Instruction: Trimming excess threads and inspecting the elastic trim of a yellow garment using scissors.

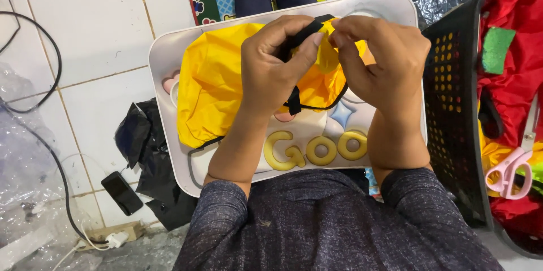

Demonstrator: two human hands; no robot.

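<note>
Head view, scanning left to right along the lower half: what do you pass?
Crinkled clear plastic wrap → black phone on white tiles → white lap tray → black perforated plastic basket → pink-handled scissors.

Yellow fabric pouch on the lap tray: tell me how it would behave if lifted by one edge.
The yellow fabric pouch would probably flop and sag, since it lies crumpled in soft folds on the white tray. It looks thin and glossy, so likely light and somewhat slippery. The black drawstring pinched by the left hand and right hand might cinch it when pulled.
</note>
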